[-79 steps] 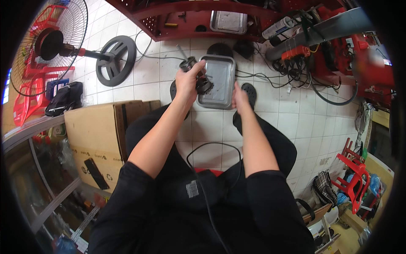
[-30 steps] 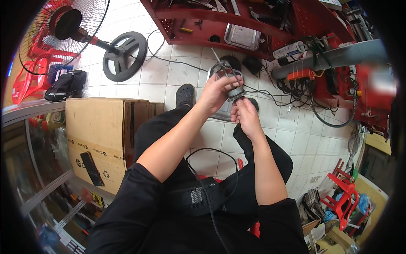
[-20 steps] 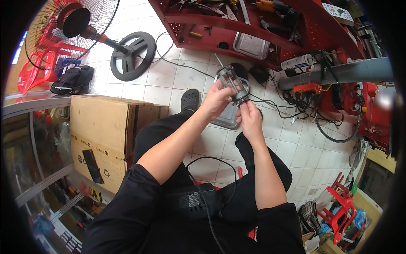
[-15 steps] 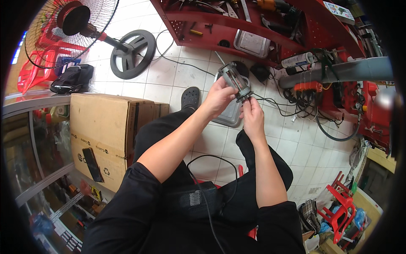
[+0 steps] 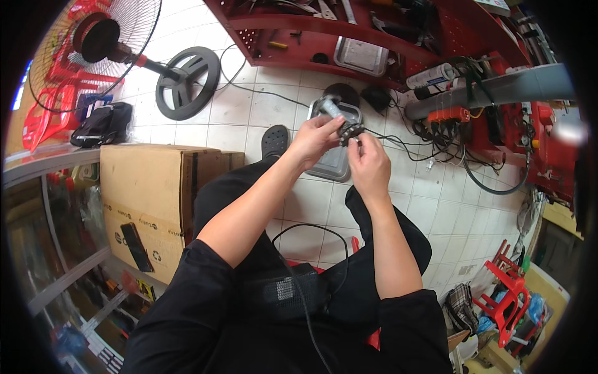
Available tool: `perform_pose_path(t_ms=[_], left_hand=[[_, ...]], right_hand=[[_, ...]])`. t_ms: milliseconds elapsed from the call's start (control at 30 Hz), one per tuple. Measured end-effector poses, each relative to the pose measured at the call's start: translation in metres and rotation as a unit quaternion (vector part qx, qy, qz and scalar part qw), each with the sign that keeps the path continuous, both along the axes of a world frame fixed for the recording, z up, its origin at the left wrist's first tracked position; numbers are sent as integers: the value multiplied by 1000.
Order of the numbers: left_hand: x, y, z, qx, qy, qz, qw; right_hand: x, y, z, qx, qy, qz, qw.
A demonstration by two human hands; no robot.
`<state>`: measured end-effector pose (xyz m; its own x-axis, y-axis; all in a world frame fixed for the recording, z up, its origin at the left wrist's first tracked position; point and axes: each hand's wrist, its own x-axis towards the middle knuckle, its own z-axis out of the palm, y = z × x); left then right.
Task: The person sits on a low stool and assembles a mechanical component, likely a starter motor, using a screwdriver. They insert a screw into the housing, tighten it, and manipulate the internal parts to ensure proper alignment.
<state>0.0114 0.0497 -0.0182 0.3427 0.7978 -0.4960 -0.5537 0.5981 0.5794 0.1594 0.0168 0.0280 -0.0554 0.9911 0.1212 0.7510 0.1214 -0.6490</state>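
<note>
Above a grey plastic tray (image 5: 332, 168) on the floor, I hold a grey metal cylindrical machine part (image 5: 351, 133) that looks like a motor body. My left hand (image 5: 311, 142) is closed round its side, thumb on top. At the near end, the fingers of my right hand (image 5: 371, 163) pinch together against its dark rim. Whether they grip the rim or some small piece there is hidden. The far end of the part is blurred and tilts away from me.
A standing fan's round base (image 5: 187, 82) is at the far left, and a cardboard box (image 5: 143, 206) with a phone (image 5: 136, 247) on it stands at my left. A red tool rack (image 5: 293, 37) is ahead. Black cables (image 5: 436, 132) tangle at the right by a grey pipe (image 5: 492, 93).
The metal part has tilted so its near end faces me more, and its open side no longer shows. Both hands have turned with it, staying on it. The whole view has shifted slightly.
</note>
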Motion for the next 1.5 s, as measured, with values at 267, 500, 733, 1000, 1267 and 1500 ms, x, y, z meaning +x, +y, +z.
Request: perform_pose_path(t_ms=[267, 500, 733, 1000, 1267, 1500], left_hand=[[5, -8, -4, -172, 35, 45, 983], [18, -18, -6, -23, 176, 39, 983], [25, -33, -1, 489, 552, -94, 669], [15, -28, -2, 469, 476, -57, 742], [21, -25, 16, 362, 453, -50, 813], [16, -20, 19, 369, 471, -60, 799]], right_hand=[[2, -3, -17, -10, -140, 36, 989], [12, 5, -12, -133, -92, -54, 985], [19, 7, 10, -179, -66, 11, 982], [12, -2, 21, -4, -98, 106, 990], [14, 5, 34, -82, 14, 44, 996], [27, 12, 15, -113, 145, 86, 979]])
